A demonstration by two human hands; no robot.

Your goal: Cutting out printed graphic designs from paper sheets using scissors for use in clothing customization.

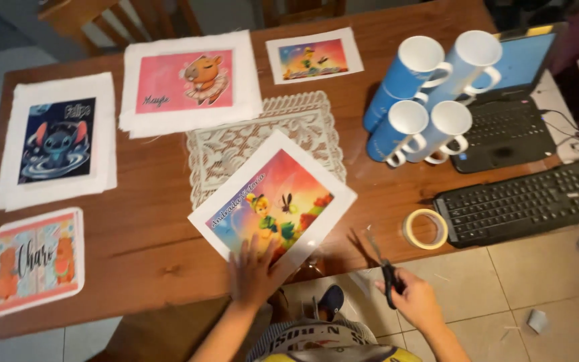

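My left hand (252, 271) lies flat, fingers spread, on the near corner of a white sheet printed with a colourful fairy picture (273, 201), which rests tilted on the wooden table (149, 234). Off the table's front edge, my right hand (413, 298) grips the black handles of a pair of scissors (380, 258), whose blades point up and left toward the table edge, apart from the sheet.
A roll of tape (425, 228) lies beside a black keyboard (531, 200). Several blue mugs (430, 94) stand by a laptop (510, 114). A lace mat (263, 141) and several other printed sheets (58, 137) cover the table's left and back.
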